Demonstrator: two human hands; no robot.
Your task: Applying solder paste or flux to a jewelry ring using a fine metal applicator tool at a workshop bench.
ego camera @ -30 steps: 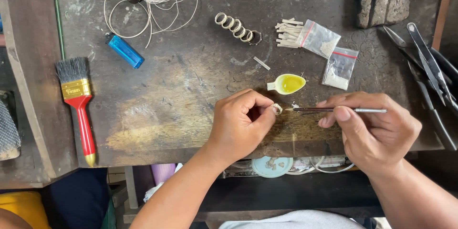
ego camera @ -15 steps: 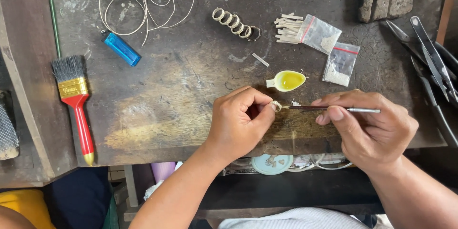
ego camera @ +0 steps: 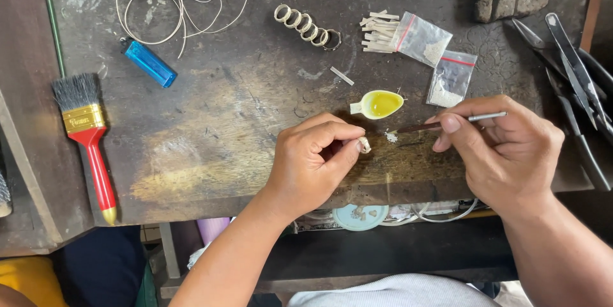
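Pinching small pale ring [ego camera: 364, 145] between thumb and forefinger, left hand [ego camera: 316, 160] closed on it, low on workbench [ego camera: 223, 122]. Right hand [ego camera: 504, 147] closed round thin brush [ego camera: 447, 123]. Change since half second ago: brush tip off ring, now beside it at white powder speck [ego camera: 391, 136]; likely reloading. Yellow spoon-shaped dish [ego camera: 378, 104] just above. Two clear zip bags [ego camera: 437, 58], red-striped tops, upper right. Blue lighter [ego camera: 150, 63] upper left.
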